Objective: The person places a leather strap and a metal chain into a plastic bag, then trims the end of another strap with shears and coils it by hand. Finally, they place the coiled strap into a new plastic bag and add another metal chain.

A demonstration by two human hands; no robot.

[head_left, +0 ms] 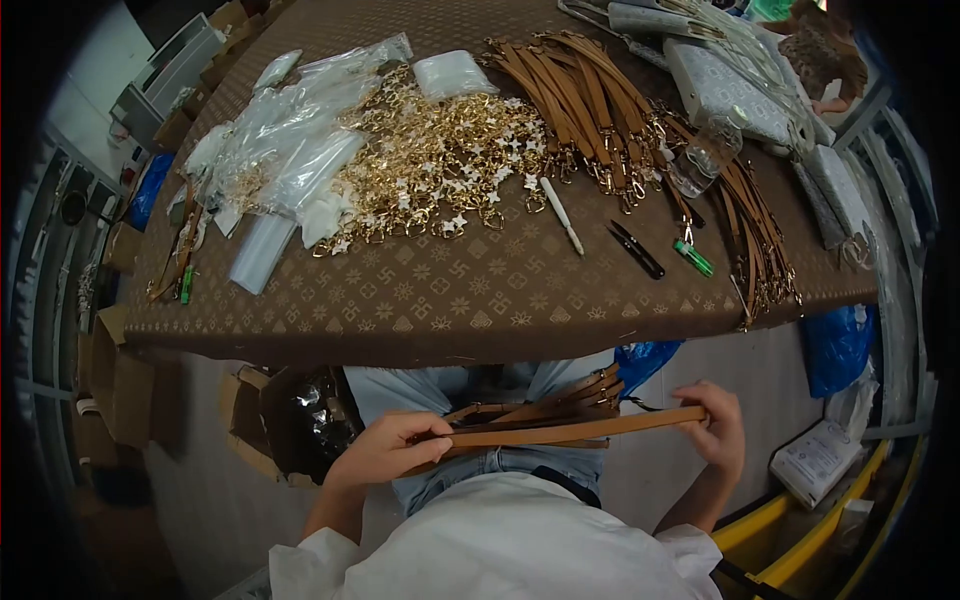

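Note:
A tan leather strap (570, 430) is stretched nearly level above my lap, between my two hands. My left hand (400, 445) is closed on its left end, thumb and fingers pinching it. At the other end, my right hand (715, 425) grips the strap between thumb and fingers. More brown straps (560, 397) lie across my thighs, just behind and under the held one. On the table ahead are a bundle of brown straps with metal clasps (575, 100) and a heap of gold clasps with white star charms (440, 160).
The patterned brown tablecloth (400, 310) ends just beyond my knees. On it lie clear plastic bags (290, 130), a white pen (561, 216), black thread snips (636, 250), a green lighter (693, 258) and a clear bottle (706, 156). An open cardboard box (250, 425) stands left on the floor.

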